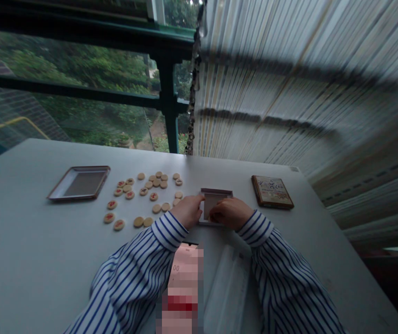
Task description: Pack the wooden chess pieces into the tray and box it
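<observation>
A small shallow open box [216,190] lies on the table in front of me. My left hand [187,211] is closed on its left wall, fingers curled at the edge. My right hand [231,213] reaches over the right side, its fingers bent together down inside the box; what they hold is hidden, though a pale bit shows under the fingertips. Left of the box, several round wooden Chinese chess pieces [154,196] are spread about, some with red or black characters up, others blank side up.
An open box lid [78,183] lies at the far left of the white table [39,241]. A flat closed box with a printed cover [273,191] sits at the right. Nearer me are a phone [185,273] and a clear plastic sleeve [226,283]. Window and curtain stand behind.
</observation>
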A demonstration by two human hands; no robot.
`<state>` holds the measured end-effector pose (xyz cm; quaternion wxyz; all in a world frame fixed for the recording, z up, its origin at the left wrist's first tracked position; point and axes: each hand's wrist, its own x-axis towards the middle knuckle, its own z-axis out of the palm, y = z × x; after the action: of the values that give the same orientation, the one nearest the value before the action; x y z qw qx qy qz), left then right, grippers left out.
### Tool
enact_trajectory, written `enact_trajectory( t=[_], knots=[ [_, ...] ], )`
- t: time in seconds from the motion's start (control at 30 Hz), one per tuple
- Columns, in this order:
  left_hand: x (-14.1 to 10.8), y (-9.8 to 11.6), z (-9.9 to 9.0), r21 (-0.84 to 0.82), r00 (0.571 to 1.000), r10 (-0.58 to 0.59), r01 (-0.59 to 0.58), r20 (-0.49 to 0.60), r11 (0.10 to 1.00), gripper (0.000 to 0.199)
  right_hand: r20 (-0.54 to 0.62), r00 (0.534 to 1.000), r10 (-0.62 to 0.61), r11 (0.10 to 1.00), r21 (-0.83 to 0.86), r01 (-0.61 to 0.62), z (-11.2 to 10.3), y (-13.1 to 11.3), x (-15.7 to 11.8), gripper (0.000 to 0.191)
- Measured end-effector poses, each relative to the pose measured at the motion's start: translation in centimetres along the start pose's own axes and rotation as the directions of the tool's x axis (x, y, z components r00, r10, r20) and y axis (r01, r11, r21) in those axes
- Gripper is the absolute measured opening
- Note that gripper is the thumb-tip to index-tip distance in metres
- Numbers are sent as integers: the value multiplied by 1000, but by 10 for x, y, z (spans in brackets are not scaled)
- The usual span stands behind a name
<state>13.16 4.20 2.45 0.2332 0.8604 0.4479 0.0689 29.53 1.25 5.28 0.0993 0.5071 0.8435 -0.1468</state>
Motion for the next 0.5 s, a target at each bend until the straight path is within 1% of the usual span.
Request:
enact_trajectory(
  t=[0.1, 0.17, 0.23, 0.33, 0.43, 0.5],
  knots=[
    [0, 1, -1, -6, 1000, 16, -16, -5, 1000, 39, -19, 1000, 4, 999, -37, -5, -1, 3, -2, 23],
    [-1, 1, -1, -7, 1000, 23, -23, -9, 1000, 39, -52, 998, 29, 998, -62, -32, -3, 8, -4, 26],
    [-1, 1, -1, -3, 1000, 18, -18, -8, 1000, 39, -102, 992, 76, 994, -70, -83, -5, 14, -8, 26],
    [0, 0, 0, -4, 1000, 16, -16, -4, 1000, 39, -172, 971, 168, 981, -63, -181, -8, 23, -15, 28],
    [1, -2, 2, -3, 1000, 7, -7, 4, 1000, 39, -192, 943, 272, 955, -63, -289, -9, 29, -20, 29],
    [2, -2, 2, -8, 1000, -2, 2, 10, 1000, 39, -179, 929, 323, 937, -74, -340, -9, 31, -22, 29]
  ],
)
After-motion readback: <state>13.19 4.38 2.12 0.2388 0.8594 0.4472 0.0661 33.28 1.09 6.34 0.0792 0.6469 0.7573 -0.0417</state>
